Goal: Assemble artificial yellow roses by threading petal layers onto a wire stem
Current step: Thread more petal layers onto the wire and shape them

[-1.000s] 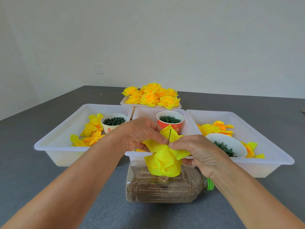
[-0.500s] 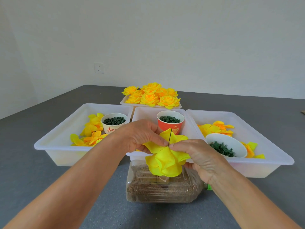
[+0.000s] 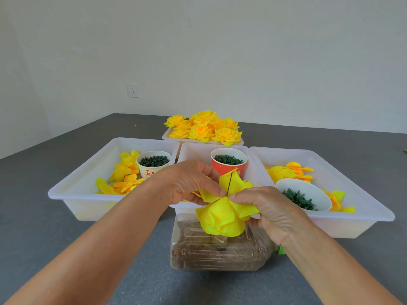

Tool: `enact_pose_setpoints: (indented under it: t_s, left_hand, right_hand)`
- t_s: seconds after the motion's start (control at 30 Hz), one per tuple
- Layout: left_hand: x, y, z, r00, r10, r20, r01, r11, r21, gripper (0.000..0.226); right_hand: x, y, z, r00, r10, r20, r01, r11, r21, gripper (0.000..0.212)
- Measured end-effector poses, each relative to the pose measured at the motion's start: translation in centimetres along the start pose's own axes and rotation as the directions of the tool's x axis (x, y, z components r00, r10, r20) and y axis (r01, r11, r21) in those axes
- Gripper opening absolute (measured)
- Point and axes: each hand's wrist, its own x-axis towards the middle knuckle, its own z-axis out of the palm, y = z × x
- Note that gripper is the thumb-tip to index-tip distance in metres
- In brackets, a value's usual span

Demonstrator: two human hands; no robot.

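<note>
A thin dark wire stem (image 3: 229,182) stands upright out of a sand-filled plastic bottle (image 3: 220,249) lying on its side. Bright yellow petal layers (image 3: 222,219) are bunched on the wire above the bottle. My left hand (image 3: 189,182) pinches the top petal layer at the wire from the left. My right hand (image 3: 266,208) pinches the same layer from the right, its fingertips close to the wire. The lower part of the wire is hidden by the petals.
Three white trays sit behind: the left tray (image 3: 72,194) holds loose petals and a cup of green parts (image 3: 153,162), the middle a red cup (image 3: 229,161), the right tray (image 3: 363,201) petals and a white bowl (image 3: 308,192). Finished roses (image 3: 204,127) fill a far tray.
Both hands have pressed the top petal layer a little lower on the wire, so the fingertips sit closer together. My right hand now covers most of the bottle's green cap.
</note>
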Motion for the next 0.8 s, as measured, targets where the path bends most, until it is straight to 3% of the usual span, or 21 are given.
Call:
enact_pose_setpoints:
  t_s: [0.8]
  left_hand:
    - [0.0, 0.2, 0.4, 0.999, -0.052, 0.012, 0.05, 0.991, 0.124, 0.026]
  right_hand:
    - [0.2, 1.3, 0.1, 0.997, -0.079, 0.004, 0.079, 0.993, -0.092, 0.01]
